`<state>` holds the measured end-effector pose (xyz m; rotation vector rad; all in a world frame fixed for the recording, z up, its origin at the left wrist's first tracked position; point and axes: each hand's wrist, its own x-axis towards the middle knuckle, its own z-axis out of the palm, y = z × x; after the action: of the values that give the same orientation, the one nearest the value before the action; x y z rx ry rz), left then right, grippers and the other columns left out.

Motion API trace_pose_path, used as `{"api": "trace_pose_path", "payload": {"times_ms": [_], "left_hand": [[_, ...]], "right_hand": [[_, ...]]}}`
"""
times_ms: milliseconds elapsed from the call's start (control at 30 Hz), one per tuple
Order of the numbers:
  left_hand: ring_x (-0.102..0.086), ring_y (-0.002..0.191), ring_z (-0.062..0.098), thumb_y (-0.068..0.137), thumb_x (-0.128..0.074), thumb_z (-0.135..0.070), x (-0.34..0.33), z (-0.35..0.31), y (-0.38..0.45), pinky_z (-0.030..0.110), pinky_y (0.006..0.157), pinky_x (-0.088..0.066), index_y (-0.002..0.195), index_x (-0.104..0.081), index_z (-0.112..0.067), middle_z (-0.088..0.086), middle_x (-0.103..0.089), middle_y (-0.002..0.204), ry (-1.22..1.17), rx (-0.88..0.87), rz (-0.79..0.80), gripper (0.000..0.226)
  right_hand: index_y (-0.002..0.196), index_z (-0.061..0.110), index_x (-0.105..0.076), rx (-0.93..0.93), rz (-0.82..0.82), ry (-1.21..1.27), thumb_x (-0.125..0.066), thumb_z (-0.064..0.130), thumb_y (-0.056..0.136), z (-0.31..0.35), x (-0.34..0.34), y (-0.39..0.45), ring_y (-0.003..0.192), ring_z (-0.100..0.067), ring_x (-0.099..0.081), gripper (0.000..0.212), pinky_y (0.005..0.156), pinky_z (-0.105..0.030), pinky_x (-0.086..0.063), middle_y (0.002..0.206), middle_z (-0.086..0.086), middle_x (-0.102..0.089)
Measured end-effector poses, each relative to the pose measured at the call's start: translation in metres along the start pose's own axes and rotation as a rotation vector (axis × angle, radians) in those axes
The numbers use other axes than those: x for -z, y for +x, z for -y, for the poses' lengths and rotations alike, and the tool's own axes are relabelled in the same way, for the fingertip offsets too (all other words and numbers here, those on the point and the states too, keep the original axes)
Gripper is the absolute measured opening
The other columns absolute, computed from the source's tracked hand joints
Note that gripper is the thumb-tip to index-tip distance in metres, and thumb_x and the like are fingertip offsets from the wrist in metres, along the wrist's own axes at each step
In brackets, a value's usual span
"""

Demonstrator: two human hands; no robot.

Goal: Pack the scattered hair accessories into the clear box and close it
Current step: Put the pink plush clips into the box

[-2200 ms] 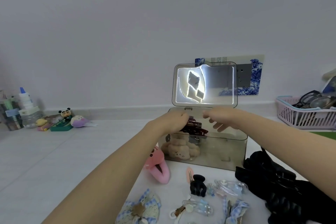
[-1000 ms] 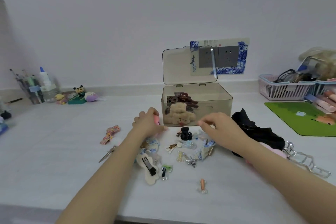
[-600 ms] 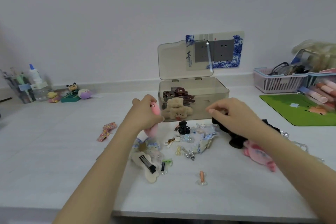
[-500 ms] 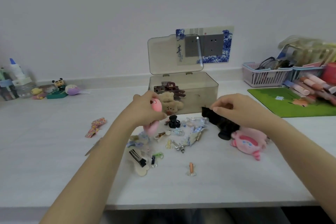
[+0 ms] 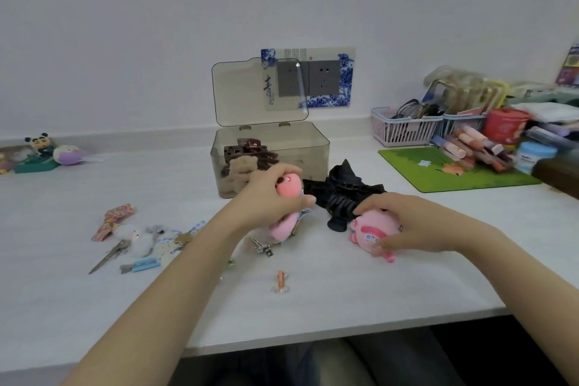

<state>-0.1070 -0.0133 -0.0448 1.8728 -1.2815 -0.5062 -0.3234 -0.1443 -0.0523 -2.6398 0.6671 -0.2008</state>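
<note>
While both hands are busy in front of the box, the scene from left to right is this:

Left side of surface [image 5: 344, 301]: a patterned bow [image 5: 115, 219], a thin metal clip [image 5: 108, 256], a white fluffy clip [image 5: 138, 238] and a blue clip [image 5: 141, 265] lie scattered, well apart from the box.
Left hand [image 5: 269, 197]: its grip is closed around a pink plush clip [image 5: 286, 197], lifted just in front of the box.
Pink plush clip: it looks soft and light; I judge it can be squeezed without harm, so holding the padded body is safe.
Small orange clip [image 5: 281, 279]: alone near the front edge; tiny and probably slippery, so a fingertip pinch is needed.
Clear box [image 5: 313, 150]: lid [image 5: 250, 94] upright and open; a brown bear clip [image 5: 241, 171] and dark claw clips [image 5: 250, 149] already fill the left part.
Black fabric accessory [image 5: 341, 194]: soft and bulky, just beside the box; it may need folding.
Right hand [image 5: 404, 222]: fingers curled over a pink plush toy [image 5: 368, 233] resting on the surface, touching the black fabric.
Right side: a pink basket [image 5: 404, 131] and a green mat [image 5: 454, 172], not in the way.
</note>
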Motion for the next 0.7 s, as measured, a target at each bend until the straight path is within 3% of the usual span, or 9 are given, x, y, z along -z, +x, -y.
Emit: {"api": "trace_pose_path", "payload": {"times_ms": [100, 200, 333, 433, 500, 600, 700], "left_hand": [[-0.059, 0.096, 0.004, 0.085, -0.063, -0.044, -0.007, -0.003, 0.0, 0.017, 0.073, -0.047, 0.118, -0.054, -0.036, -0.006, -0.054, 0.117, -0.136, 0.005, -0.013, 0.036], [-0.057, 0.095, 0.0, 0.094, -0.05, -0.03, -0.008, -0.006, 0.001, 0.019, 0.078, -0.045, 0.115, -0.057, -0.034, -0.014, -0.058, 0.107, -0.293, 0.025, -0.017, 0.023], [-0.058, 0.095, 0.007, 0.094, -0.05, -0.022, -0.006, -0.004, 0.0, 0.026, 0.084, -0.047, 0.117, -0.055, -0.038, -0.011, -0.056, 0.11, -0.389, 0.0, -0.005, 0.028], [-0.057, 0.095, 0.002, 0.092, -0.058, -0.024, -0.007, -0.002, 0.0, 0.018, 0.076, -0.046, 0.123, -0.05, -0.039, -0.013, -0.054, 0.112, -0.431, -0.037, 0.003, 0.035], [-0.056, 0.094, -0.004, 0.089, -0.063, -0.024, -0.008, -0.001, 0.0, 0.014, 0.074, -0.046, 0.129, -0.045, -0.036, -0.017, -0.053, 0.111, -0.448, -0.045, -0.024, 0.046], [-0.061, 0.094, 0.008, 0.083, -0.07, -0.022, -0.007, 0.003, 0.001, 0.023, 0.082, -0.051, 0.13, -0.045, -0.028, -0.009, -0.059, 0.111, -0.529, -0.012, -0.054, 0.054], [-0.064, 0.096, 0.019, 0.078, -0.074, -0.02, -0.004, 0.005, 0.003, 0.034, 0.087, -0.052, 0.124, -0.052, -0.021, 0.004, -0.064, 0.113, -0.607, 0.012, -0.065, 0.051]], "right_hand": [[0.098, 0.041, -0.056, 0.009, -0.078, 0.092, -0.079, 0.026, 0.068, -0.003, -0.001, 0.001, 0.091, -0.008, -0.057, 0.04, 0.07, -0.016, -0.044, 0.1, 0.019, -0.059], [0.097, 0.038, -0.06, -0.012, -0.134, 0.338, -0.082, 0.021, 0.066, -0.003, 0.002, 0.001, 0.085, -0.014, -0.063, 0.041, 0.07, -0.022, -0.052, 0.098, 0.006, -0.065], [0.101, 0.022, -0.064, -0.014, -0.207, 0.682, -0.08, 0.017, 0.067, 0.0, 0.003, 0.009, 0.088, -0.012, -0.067, 0.038, 0.069, -0.022, -0.056, 0.1, 0.002, -0.069], [0.104, 0.021, -0.063, -0.039, -0.25, 0.814, -0.075, 0.021, 0.072, 0.003, -0.001, 0.021, 0.083, -0.013, -0.065, 0.034, 0.069, -0.019, -0.054, 0.101, -0.002, -0.068], [0.106, 0.018, -0.063, -0.058, -0.269, 0.895, -0.073, 0.028, 0.071, 0.005, -0.005, 0.027, 0.081, -0.015, -0.062, 0.038, 0.077, -0.024, -0.052, 0.098, -0.006, -0.066], [0.108, 0.003, -0.06, -0.069, -0.279, 1.097, -0.068, 0.031, 0.069, 0.01, -0.01, 0.037, 0.079, -0.019, -0.064, 0.049, 0.081, -0.032, -0.052, 0.094, -0.01, -0.067], [0.104, -0.002, -0.056, -0.067, -0.241, 1.316, -0.061, 0.017, 0.082, 0.018, -0.013, 0.047, 0.081, -0.018, -0.067, 0.029, 0.07, -0.025, -0.058, 0.096, -0.013, -0.065]]}}
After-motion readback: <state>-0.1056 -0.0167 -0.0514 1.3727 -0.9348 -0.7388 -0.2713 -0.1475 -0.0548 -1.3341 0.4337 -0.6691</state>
